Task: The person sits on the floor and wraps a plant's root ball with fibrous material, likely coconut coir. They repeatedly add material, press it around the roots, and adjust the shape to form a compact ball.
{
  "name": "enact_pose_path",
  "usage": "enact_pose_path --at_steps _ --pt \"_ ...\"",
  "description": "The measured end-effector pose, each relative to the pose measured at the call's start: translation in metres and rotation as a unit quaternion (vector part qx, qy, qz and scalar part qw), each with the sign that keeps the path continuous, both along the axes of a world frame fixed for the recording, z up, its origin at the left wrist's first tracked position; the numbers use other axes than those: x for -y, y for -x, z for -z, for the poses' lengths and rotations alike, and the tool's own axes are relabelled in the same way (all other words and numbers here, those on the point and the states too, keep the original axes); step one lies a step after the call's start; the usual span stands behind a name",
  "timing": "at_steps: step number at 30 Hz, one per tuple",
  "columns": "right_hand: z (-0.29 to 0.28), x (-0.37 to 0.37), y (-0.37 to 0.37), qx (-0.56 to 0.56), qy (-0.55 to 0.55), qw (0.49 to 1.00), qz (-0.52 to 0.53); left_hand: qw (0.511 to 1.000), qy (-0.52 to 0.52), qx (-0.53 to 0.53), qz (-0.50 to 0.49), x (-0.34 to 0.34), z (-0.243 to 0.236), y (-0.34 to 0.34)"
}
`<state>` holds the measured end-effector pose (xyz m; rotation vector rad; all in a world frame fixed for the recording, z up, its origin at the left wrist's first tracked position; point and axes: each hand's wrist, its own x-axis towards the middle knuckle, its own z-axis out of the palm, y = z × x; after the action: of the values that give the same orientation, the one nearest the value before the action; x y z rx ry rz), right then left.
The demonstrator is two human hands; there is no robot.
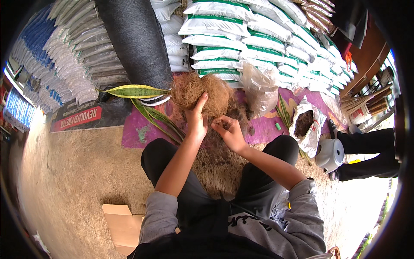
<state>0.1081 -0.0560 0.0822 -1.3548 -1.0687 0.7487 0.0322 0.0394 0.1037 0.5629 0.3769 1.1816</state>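
A shaggy brown ball of coconut fibre (220, 96) is held up in front of me. My left hand (196, 121) grips its near side, thumb pressed on the fibre. From the ball's left side a yellow-edged snake plant leaf (136, 91) sticks out. More striped snake plant leaves (158, 116) slant down below it, beside my left wrist. At the ball's lower right, my right hand (231, 134) is closed in a pinch against the loose fibres; whatever its fingertips hold is too small to make out.
Ahead, a purple sheet (133, 134) carries scattered soil, a clear plastic bag (260, 88) and an open white sack of dark soil (304, 123). Stacked white-and-green sacks (215, 26) rise behind. A grey container (330, 155) stands at right beside another person's legs (366, 153). Cardboard (118, 226) lies left.
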Motion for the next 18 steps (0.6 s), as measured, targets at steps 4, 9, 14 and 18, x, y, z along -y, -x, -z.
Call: enact_pose_path --at_steps 4,9,14,18 --pt "-0.011 0.009 0.01 0.056 -0.048 0.997 -0.023 1.0 0.01 -0.025 -0.013 -0.002 0.004 -0.002" --pt "-0.026 0.024 0.025 0.123 -0.059 0.984 -0.114 0.995 0.027 -0.09 -0.02 -0.008 0.004 -0.001" --pt "-0.069 0.024 0.018 0.18 -0.048 0.974 -0.128 0.993 0.01 -0.114 -0.029 -0.002 -0.004 0.002" --pt "-0.078 0.023 0.004 0.251 -0.12 0.953 -0.118 0.994 0.0 -0.111 -0.005 0.001 -0.003 0.001"
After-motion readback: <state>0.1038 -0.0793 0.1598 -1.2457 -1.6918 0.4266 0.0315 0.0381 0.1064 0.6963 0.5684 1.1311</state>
